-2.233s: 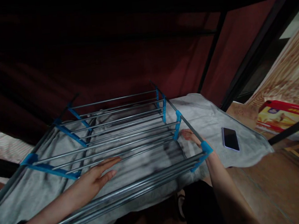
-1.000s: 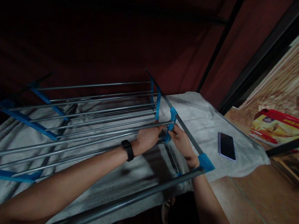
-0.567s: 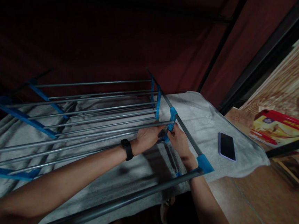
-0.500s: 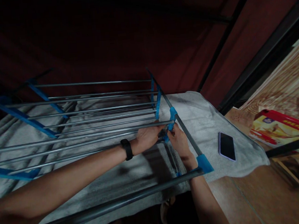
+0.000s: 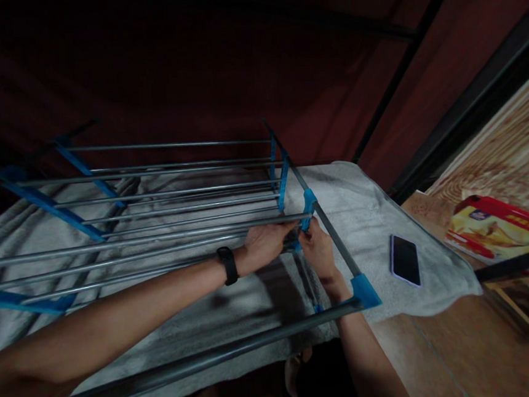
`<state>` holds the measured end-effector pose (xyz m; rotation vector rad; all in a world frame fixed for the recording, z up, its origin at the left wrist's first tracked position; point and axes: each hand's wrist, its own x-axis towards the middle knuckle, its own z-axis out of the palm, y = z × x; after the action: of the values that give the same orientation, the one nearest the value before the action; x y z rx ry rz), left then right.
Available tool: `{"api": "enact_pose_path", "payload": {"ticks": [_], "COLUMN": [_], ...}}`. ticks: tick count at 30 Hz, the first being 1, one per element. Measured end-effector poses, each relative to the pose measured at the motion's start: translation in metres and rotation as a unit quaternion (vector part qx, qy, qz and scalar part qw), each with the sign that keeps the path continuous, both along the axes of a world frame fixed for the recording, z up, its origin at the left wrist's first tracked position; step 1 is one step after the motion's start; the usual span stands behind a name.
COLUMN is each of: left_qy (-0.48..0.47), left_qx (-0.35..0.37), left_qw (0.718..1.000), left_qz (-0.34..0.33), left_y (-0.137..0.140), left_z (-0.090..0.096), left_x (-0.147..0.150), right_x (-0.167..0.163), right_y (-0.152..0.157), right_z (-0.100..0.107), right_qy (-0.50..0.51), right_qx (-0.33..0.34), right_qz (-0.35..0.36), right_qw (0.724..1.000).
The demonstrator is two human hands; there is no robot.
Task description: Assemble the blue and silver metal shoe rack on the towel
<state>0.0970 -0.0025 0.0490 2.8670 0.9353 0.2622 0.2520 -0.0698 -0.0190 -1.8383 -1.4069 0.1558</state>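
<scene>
A rack of grey metal tubes [image 5: 175, 236] joined by blue plastic brackets lies in front of me. My left hand [image 5: 266, 244], a black watch [image 5: 227, 265] at its wrist, reaches between the tubes, its fingers closed at the blue bracket [image 5: 307, 216] at the tubes' right end. From the other side, my right hand [image 5: 318, 249] pinches the lower part of that same bracket. Fingertips of both hands nearly meet there, and any small part between them is hidden. A blue corner joint [image 5: 365, 291] sits beside my right forearm, which passes under the front tube [image 5: 222, 353].
A grey cloth [image 5: 363, 214] covers the surface beneath the rack. On it, to the right, lies a phone [image 5: 404, 260]. Farther right are a red and yellow box [image 5: 502, 224] and a wooden frame [image 5: 520, 318]. Behind the rack hangs a dark red backdrop [image 5: 217, 85].
The whole view has shifted slightly, placing everything a little farther right. My left index finger now stretches along the tube to the bracket; my right hand keeps its pinch there.
</scene>
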Motion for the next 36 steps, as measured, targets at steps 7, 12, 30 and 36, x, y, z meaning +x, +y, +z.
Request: {"api": "enact_pose_path", "payload": {"ticks": [7, 12, 30, 36], "left_qy": [-0.039, -0.025, -0.012, -0.026], "left_qx": [0.024, 0.001, -0.025, -0.014], "left_qw": [0.999, 1.0, 1.0, 0.999], "left_qz": [-0.014, -0.01, 0.013, 0.014], "left_y": [0.006, 0.001, 0.001, 0.002], "left_z": [-0.001, -0.004, -0.006, -0.009], "left_x": [0.0, -0.001, -0.001, -0.001], "right_x": [-0.002, -0.001, -0.004, -0.004], "right_y": [0.0, 0.001, 0.004, 0.006], "right_z": [-0.005, -0.01, -0.017, -0.02], "right_qy": [-0.007, -0.005, -0.019, -0.016], "right_qx": [0.012, 0.021, 0.065, 0.062], "right_qz": [-0.002, -0.001, -0.004, -0.002], "right_qw": [1.0, 1.0, 0.998, 0.998]}}
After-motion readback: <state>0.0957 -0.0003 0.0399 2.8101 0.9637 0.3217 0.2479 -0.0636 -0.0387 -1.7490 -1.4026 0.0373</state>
